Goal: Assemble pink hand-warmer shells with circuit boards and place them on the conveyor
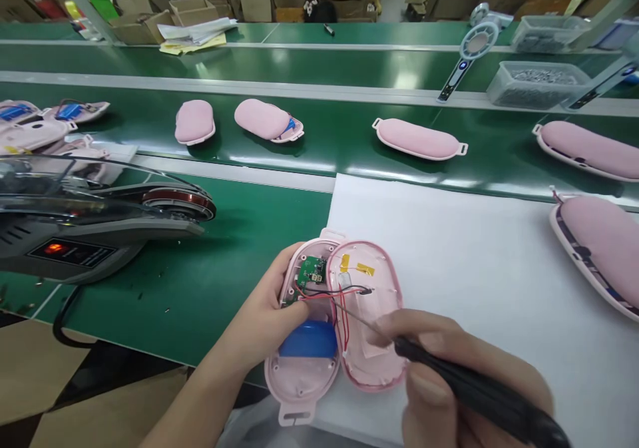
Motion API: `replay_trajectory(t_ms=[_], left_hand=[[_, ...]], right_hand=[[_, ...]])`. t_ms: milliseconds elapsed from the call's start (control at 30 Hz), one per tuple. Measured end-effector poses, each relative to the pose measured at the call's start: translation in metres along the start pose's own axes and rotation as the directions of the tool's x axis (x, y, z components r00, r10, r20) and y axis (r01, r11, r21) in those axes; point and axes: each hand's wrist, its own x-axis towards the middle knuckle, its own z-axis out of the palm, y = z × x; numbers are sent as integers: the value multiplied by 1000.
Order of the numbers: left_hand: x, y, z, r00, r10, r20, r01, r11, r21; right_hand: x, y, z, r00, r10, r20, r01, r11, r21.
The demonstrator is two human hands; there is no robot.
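Right fingers (424,321) gripping black-handled tool (482,388), left fingers (293,314) clasping open pink casing (299,372); machine label (74,252) too small to read

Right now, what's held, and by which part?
Left hand: open pink case, by its edge beside the circuit board. Right hand: thin tool, by its black handle.

Grey machine (107,238) cut off at left, its label (74,253) too small to read, tool tip (339,304) indistinct

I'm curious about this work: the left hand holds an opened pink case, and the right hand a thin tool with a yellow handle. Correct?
Not quite: the head view shows a black handle on the thin tool in the right hand. The left hand does hold the opened pink case.
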Motion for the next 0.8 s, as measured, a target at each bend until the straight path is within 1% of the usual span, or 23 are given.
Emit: replay_trajectory(t_ms=[100,167,267,433,600,800], left_hand=[[1,-2,-4,999,-18,42,19,1000,-9],[2,-3,-6,997,-28,72,30,999,-28],[4,-4,-7,996,-42,76,46,997,-55],[6,-6,-4,998,-26,48,31,993,-112],[7,-6,-3,999,-43,33,47,989,-141],[8,-7,-5,996,-80,32,84,986,-144]], right_hand=[[0,18,5,993,-80,85,76,996,50],[-1,27,6,990,-99,99,95,994,45],[-3,31,7,987,-95,127,93,995,19],[-8,32,12,983,-66,171,69,998,-11],[-12,37,17,985,-55,166,58,998,-16],[-12,42,18,987,-22,159,23,1000,-10]])
